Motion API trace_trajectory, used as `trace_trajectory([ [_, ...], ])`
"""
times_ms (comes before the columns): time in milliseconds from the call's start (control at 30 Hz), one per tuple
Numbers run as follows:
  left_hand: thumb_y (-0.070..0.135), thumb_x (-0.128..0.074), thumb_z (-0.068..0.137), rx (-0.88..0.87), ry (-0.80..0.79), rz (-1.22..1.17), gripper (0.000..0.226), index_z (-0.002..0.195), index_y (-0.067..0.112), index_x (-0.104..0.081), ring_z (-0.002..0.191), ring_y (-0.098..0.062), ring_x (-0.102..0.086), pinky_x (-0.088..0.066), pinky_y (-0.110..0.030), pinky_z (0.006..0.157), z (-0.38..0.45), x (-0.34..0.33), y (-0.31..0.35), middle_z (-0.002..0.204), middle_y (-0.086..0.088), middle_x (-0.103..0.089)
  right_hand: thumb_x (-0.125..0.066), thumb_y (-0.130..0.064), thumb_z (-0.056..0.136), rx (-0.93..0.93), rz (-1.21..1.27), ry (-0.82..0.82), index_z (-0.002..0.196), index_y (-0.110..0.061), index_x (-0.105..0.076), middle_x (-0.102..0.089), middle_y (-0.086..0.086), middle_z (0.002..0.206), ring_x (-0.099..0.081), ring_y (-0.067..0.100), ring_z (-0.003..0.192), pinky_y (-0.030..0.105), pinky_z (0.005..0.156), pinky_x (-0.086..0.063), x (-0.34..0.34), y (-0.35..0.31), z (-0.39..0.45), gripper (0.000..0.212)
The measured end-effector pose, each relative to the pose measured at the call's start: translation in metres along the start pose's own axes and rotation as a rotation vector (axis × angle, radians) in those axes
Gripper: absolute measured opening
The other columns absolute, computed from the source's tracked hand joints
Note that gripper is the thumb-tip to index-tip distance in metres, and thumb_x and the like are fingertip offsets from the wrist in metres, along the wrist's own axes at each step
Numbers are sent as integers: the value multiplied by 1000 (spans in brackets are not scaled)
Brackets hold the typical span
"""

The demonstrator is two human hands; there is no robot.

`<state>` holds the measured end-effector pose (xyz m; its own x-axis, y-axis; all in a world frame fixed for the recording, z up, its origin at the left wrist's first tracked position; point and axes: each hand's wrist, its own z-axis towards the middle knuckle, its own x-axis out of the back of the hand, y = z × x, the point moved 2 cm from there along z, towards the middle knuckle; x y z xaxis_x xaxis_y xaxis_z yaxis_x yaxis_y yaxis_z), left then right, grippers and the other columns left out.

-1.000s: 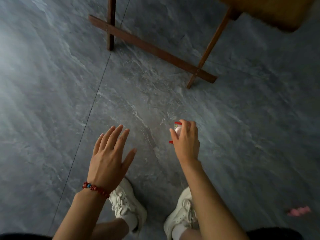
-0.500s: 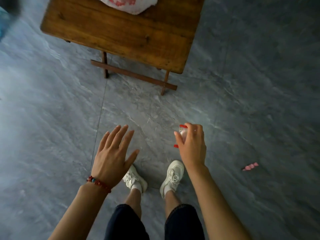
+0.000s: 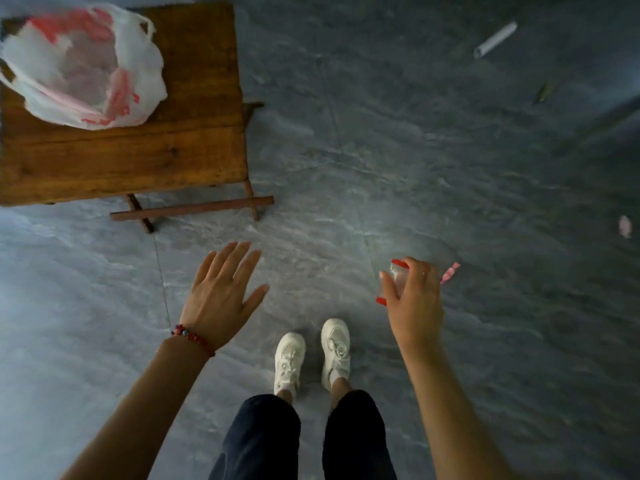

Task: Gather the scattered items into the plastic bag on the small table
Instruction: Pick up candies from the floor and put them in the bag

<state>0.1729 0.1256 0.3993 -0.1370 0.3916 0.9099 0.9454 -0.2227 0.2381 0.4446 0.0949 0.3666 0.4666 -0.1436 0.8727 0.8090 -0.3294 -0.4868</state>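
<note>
**Plastic bag open on counter, one item in hand, more on floor**

Plastic bag (image 3: 83, 64) sits on the far-left part of the small wooden counter (image 3: 180, 143), mouth gaping upward, thin white film with red print, crumpled and floppy. Right hand (image 3: 412, 299) pinches a small clear wrapped item with red ends (image 3: 394, 275) between thumb and fingers; it looks like crinkly film (contents too blurred to tell). Left hand (image 3: 221, 292) is spread flat, fingers straight, holding nothing, hovering over the floor.

Step in hand, as I read it: carry the held item to the bag and drop it in.

- Bag walls are limp, so the free left hand should probably hold the rim open before release.
- Release low over the mouth, since a light wrapper can bounce or slide off slick film.
- Keep the pinch light, as the wrapper likely deforms.

Left to gather, on the grey stone-look floor:
- pink twisted wrapper (image 3: 450, 271), just beyond the right hand
- second pink piece (image 3: 625, 226), far right
- white tube (image 3: 495, 39), rigid-looking cylinder, well apart at top right
- small dark item (image 3: 543, 93) near it, too blurred to identify

Counter is plank wood on crossed folding legs, possibly wobbly.
</note>
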Motion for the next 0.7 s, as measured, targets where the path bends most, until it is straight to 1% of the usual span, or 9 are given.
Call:
trace_trajectory([
  [133,57,-15,92,-116,-26,70,72,125,3,-49,119,-40,-44,-28,-51,99,27,9,41,128,-22,-50,-70,-25,78,-133,25,77,103,-6,-58,-57,17,103,-55,34,94,42,59,-51,34,46,-8,33],
  [233,57,-15,92,-199,-43,100,72,124,4,-51,120,-38,-43,-31,-52,99,43,12,88,128,-21,-51,-71,-24,78,-197,82,128,104,-7,-58,-55,17,102,-57,34,88,41,58,-54,65,86,-14,33],
  [333,57,-15,92,-264,-44,129,72,124,3,-51,120,-37,-44,-31,-51,100,59,8,146,128,-21,-51,-71,-23,78,-263,79,170,103,-6,-57,-55,18,100,-58,33,84,38,55,-51,96,129,-18,33],
  [533,58,-13,92,-319,-73,182,74,125,3,-50,119,-38,-44,-30,-50,99,86,-22,273,128,-22,-51,-72,-22,76,-366,89,185,101,-4,-59,-56,19,98,-57,36,87,40,57,-51,147,239,-10,34],
  [633,58,-12,92,-348,-93,188,75,124,2,-51,118,-39,-45,-32,-51,97,101,-42,335,127,-22,-52,-69,-25,78,-420,137,186,105,-9,-56,-53,15,103,-58,34,89,44,56,-55,169,297,-6,34],
  [700,58,-12,92,-377,-87,184,75,125,2,-51,118,-39,-45,-33,-52,97,114,-53,373,127,-22,-51,-66,-28,80,-465,155,173,107,-13,-55,-51,12,105,-57,30,91,44,55,-55,176,329,-1,33],
])
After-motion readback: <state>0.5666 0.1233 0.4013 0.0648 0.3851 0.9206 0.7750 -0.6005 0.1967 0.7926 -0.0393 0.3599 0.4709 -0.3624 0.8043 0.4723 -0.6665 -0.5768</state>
